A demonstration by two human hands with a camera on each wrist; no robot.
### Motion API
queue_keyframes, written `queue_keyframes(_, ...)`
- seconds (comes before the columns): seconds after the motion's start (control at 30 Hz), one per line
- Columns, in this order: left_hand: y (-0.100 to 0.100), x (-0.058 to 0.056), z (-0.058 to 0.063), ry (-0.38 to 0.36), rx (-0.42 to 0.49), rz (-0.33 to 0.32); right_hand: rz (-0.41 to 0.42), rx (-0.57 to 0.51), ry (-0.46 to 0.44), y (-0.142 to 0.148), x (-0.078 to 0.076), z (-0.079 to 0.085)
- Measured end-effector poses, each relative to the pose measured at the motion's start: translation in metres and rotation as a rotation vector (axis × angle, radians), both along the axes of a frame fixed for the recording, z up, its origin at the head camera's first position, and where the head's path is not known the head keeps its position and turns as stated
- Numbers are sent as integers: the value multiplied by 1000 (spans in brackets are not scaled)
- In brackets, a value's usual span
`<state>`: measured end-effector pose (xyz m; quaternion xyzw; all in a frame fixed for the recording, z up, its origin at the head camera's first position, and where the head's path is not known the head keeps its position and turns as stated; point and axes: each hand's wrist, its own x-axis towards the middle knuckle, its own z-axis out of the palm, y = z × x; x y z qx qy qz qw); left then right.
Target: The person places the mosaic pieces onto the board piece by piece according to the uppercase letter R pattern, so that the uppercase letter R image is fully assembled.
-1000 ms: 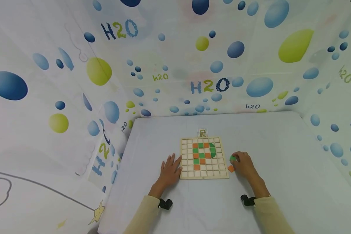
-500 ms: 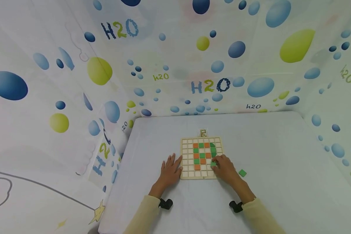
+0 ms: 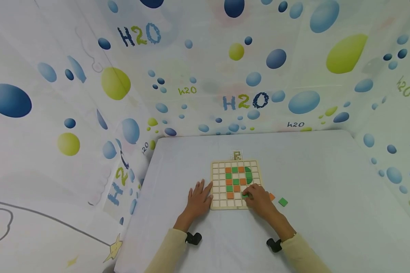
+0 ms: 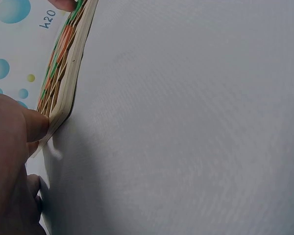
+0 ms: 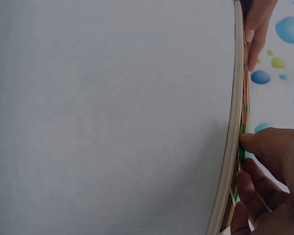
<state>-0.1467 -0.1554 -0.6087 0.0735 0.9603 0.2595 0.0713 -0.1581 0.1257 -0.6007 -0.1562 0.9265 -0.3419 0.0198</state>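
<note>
A square wooden grid board [image 3: 225, 207] lies on the white table, with orange and green tiles set in a P-like shape [image 3: 229, 182]. Along its left edge rests my left hand [image 3: 199, 201], fingers spread, its thumb against the rim in the left wrist view. My right hand [image 3: 259, 199] pinches a green tile [image 5: 242, 152] between thumb and fingers, low over the board's lower right cells. Its fingers hide part of the tile and the cells beneath. To the right of the board lie an orange tile [image 3: 272, 196], partly behind the hand, and a square green tile [image 3: 283, 202].
A small card [image 3: 237, 154] with a gridded P-like pattern lies at the board's far edge. Behind the table [image 3: 304, 159] hangs a white backdrop [image 3: 205, 57] with blue and yellow-green spots, which also rises at the left and right sides.
My right hand has gone left from the loose tiles onto the board with a green tile, then slightly further left and nearer. A green tile on the table has come into view. My left hand stays put.
</note>
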Motion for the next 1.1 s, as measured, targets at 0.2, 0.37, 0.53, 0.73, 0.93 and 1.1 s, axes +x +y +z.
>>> queue_keyframes(0.2, 0, 1, -1, 9, 5, 3, 2, -9, 27, -1, 1, -1)
queue_keyframes(0.37, -1, 0, -3, 12, 0, 1, 1, -18, 25, 0, 2, -1)
queue_keyframes(0.53, -2, 0, -3, 13, 11, 2, 12, -31, 52, 1, 4, -2)
queue_keyframes(0.73, -1, 0, -2, 7, 16, 0, -46, -24, 64, 10, 10, 2)
queue_keyframes(0.93, 0, 0, -2, 7, 15, 3, -192, -1, -11, 38, 9, 4)
queue_keyframes(1.1, -1, 0, -2, 1, 9, 1, -285, 56, -99, 74, 12, 4)
